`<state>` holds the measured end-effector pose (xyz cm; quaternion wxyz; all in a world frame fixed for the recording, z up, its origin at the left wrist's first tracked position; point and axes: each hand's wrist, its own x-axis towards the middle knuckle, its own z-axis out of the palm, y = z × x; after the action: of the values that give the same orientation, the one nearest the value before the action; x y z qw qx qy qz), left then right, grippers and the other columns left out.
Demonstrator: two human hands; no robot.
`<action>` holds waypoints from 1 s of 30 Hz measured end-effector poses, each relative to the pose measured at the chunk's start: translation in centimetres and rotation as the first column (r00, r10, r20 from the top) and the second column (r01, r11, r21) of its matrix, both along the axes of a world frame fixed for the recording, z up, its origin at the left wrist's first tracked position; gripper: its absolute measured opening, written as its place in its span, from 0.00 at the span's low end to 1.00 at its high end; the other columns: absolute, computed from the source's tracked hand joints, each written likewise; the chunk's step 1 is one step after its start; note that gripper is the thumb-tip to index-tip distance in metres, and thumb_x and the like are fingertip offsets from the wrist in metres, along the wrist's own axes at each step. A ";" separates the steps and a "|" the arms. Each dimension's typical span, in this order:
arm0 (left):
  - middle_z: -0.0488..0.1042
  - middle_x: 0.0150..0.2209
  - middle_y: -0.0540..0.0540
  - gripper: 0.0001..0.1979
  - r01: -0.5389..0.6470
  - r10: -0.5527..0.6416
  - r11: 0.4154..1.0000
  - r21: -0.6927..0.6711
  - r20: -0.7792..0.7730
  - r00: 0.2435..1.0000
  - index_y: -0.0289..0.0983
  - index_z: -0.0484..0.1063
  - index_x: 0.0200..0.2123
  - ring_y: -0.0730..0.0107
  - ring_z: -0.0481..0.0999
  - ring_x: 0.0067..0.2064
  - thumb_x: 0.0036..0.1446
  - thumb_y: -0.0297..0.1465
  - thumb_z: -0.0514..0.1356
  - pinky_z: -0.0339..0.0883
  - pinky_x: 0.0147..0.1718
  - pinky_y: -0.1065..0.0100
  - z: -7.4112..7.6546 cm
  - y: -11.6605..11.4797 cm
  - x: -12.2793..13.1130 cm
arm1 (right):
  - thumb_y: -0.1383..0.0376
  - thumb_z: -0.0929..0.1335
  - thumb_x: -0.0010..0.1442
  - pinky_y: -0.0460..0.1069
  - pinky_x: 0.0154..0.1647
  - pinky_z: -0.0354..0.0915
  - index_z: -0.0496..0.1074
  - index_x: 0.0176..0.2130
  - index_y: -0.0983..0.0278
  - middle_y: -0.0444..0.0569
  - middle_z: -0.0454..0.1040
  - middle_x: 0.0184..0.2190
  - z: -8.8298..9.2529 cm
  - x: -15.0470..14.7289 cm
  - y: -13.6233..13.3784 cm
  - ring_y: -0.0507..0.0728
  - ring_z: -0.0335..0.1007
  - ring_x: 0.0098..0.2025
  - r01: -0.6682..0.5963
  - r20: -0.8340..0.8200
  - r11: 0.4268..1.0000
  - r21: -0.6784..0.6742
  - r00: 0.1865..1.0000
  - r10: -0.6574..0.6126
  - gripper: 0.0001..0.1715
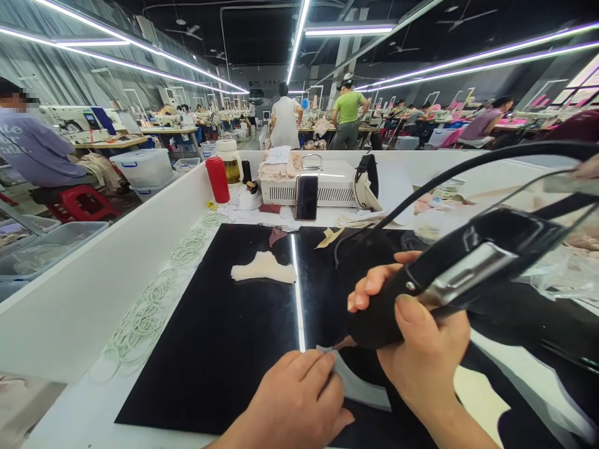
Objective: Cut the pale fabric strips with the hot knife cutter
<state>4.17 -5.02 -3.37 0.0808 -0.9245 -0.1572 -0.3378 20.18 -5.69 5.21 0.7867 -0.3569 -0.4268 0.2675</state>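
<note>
My right hand [421, 349] wraps around a black hand-held power tool [374, 318] with a silver metal lever along its body. The tool slants down to the left, and a thick black cable [449, 171] arcs above it. Its working end points toward a curved grey fabric piece [362, 383] on the black board [196, 349]. With fingers bent and close together, my left hand [304, 393] grips the grey piece at its left end. A bit of brownish material [345, 342] shows beside the tool tip; whether the tip touches it I cannot tell.
Cream fabric pieces [264, 268] lie farther back on the board. Bundles of pale green loops [145, 312] line the left side. Behind stand a white vented box [337, 181], a phone [306, 197] and a red bottle [218, 179]. Plastic-wrapped material [556, 268] lies at right.
</note>
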 end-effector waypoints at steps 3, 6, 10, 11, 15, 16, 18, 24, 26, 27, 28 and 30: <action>0.81 0.46 0.44 0.15 0.008 -0.009 1.000 -0.027 -0.035 0.999 0.35 0.75 0.41 0.65 0.82 0.45 0.74 0.37 0.53 0.77 0.41 0.65 -0.2 1.1 -0.5 | 0.56 0.77 0.59 0.52 0.29 0.72 0.72 0.48 0.55 0.41 0.73 0.31 -0.1 1.0 -0.2 0.54 0.71 0.27 0.049 0.011 0.999 -0.016 0.999 -0.049 0.20; 0.81 0.48 0.42 0.18 0.024 -0.027 0.999 -0.045 -0.075 0.997 0.34 0.75 0.45 0.62 0.82 0.47 0.77 0.36 0.48 0.79 0.43 0.63 -0.4 2.2 -1.0 | 0.55 0.77 0.58 0.51 0.28 0.72 0.72 0.47 0.56 0.41 0.73 0.30 -0.5 1.9 -0.6 0.54 0.70 0.27 0.091 0.028 0.995 -0.043 0.996 -0.090 0.20; 0.81 0.49 0.40 0.18 0.027 -0.037 0.996 -0.083 -0.120 0.992 0.34 0.76 0.47 0.60 0.83 0.49 0.77 0.34 0.47 0.80 0.44 0.60 -0.3 3.0 -1.5 | 0.55 0.77 0.58 0.51 0.28 0.72 0.72 0.48 0.56 0.42 0.73 0.30 -1.1 2.7 -1.5 0.54 0.70 0.27 0.125 0.039 0.991 -0.050 0.992 -0.124 0.20; 0.81 0.50 0.40 0.18 0.028 -0.038 0.996 -0.086 -0.128 0.991 0.34 0.76 0.47 0.59 0.83 0.49 0.77 0.34 0.47 0.81 0.44 0.60 -0.3 3.0 -1.6 | 0.55 0.77 0.59 0.51 0.28 0.72 0.72 0.48 0.56 0.42 0.73 0.30 -1.2 2.8 -1.7 0.54 0.70 0.27 0.133 0.045 0.990 -0.047 0.990 -0.131 0.20; 0.81 0.51 0.40 0.17 0.028 -0.040 0.996 -0.081 -0.153 0.987 0.34 0.76 0.50 0.59 0.83 0.50 0.77 0.34 0.49 0.81 0.45 0.59 -0.1 3.1 -1.8 | 0.55 0.76 0.60 0.52 0.29 0.71 0.72 0.49 0.56 0.42 0.73 0.31 -1.7 3.1 -2.0 0.54 0.71 0.27 0.145 0.075 0.989 -0.040 0.987 -0.142 0.19; 0.81 0.51 0.40 0.17 0.028 -0.040 0.997 -0.077 -0.149 0.988 0.34 0.76 0.50 0.59 0.83 0.50 0.76 0.34 0.49 0.81 0.45 0.59 0.0 3.2 -1.8 | 0.55 0.76 0.61 0.53 0.29 0.72 0.72 0.49 0.56 0.42 0.73 0.32 -1.8 3.2 -2.0 0.54 0.71 0.27 0.146 0.081 0.988 -0.042 0.986 -0.143 0.19; 0.81 0.51 0.41 0.16 0.030 -0.039 0.997 -0.065 -0.137 0.990 0.35 0.76 0.50 0.59 0.83 0.49 0.76 0.34 0.50 0.81 0.45 0.59 0.1 3.3 -1.8 | 0.56 0.75 0.61 0.54 0.30 0.72 0.71 0.49 0.55 0.42 0.73 0.32 -2.0 3.1 -1.9 0.55 0.71 0.28 0.149 0.090 0.988 -0.045 0.985 -0.145 0.19; 0.82 0.50 0.42 0.17 0.034 -0.039 0.999 -0.037 -0.156 0.987 0.35 0.77 0.50 0.60 0.83 0.49 0.77 0.35 0.49 0.82 0.44 0.61 0.2 3.2 -1.8 | 0.56 0.75 0.63 0.54 0.31 0.71 0.71 0.50 0.55 0.42 0.73 0.33 -2.0 3.2 -1.7 0.55 0.71 0.28 0.158 0.095 0.987 -0.038 0.984 -0.154 0.19; 0.82 0.50 0.42 0.17 0.033 -0.039 0.999 -0.037 -0.163 0.986 0.35 0.77 0.51 0.60 0.83 0.49 0.76 0.36 0.50 0.81 0.44 0.61 0.2 3.2 -1.8 | 0.57 0.75 0.63 0.54 0.31 0.71 0.70 0.51 0.55 0.42 0.73 0.33 -2.1 3.3 -1.7 0.55 0.71 0.29 0.154 0.096 0.987 -0.039 0.984 -0.150 0.19; 0.81 0.50 0.42 0.17 0.031 -0.037 0.999 -0.043 -0.167 0.985 0.36 0.76 0.51 0.60 0.83 0.49 0.76 0.36 0.50 0.81 0.45 0.61 0.2 3.2 -1.8 | 0.57 0.75 0.63 0.54 0.32 0.71 0.70 0.51 0.55 0.42 0.73 0.33 -2.2 3.3 -1.7 0.55 0.71 0.29 0.151 0.097 0.988 -0.038 0.984 -0.146 0.19; 0.81 0.51 0.42 0.17 0.029 -0.037 0.998 -0.049 -0.170 0.985 0.36 0.76 0.51 0.60 0.83 0.50 0.76 0.36 0.50 0.81 0.45 0.61 0.2 3.2 -1.8 | 0.57 0.75 0.63 0.54 0.32 0.71 0.70 0.51 0.55 0.42 0.73 0.33 -2.2 3.3 -1.7 0.55 0.71 0.29 0.147 0.098 0.988 -0.036 0.985 -0.143 0.19; 0.81 0.51 0.41 0.17 0.025 -0.036 0.997 -0.066 -0.181 0.983 0.36 0.76 0.52 0.60 0.82 0.51 0.77 0.36 0.49 0.80 0.46 0.60 0.1 3.1 -1.8 | 0.57 0.75 0.63 0.54 0.32 0.71 0.70 0.51 0.55 0.42 0.73 0.33 -2.2 3.4 -1.7 0.55 0.71 0.29 0.140 0.095 0.990 -0.033 0.986 -0.136 0.19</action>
<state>2.36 -1.91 -3.25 0.0600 -0.9558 -0.1457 -0.2481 23.55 -7.36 2.99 0.7756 -0.4130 -0.4317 0.2038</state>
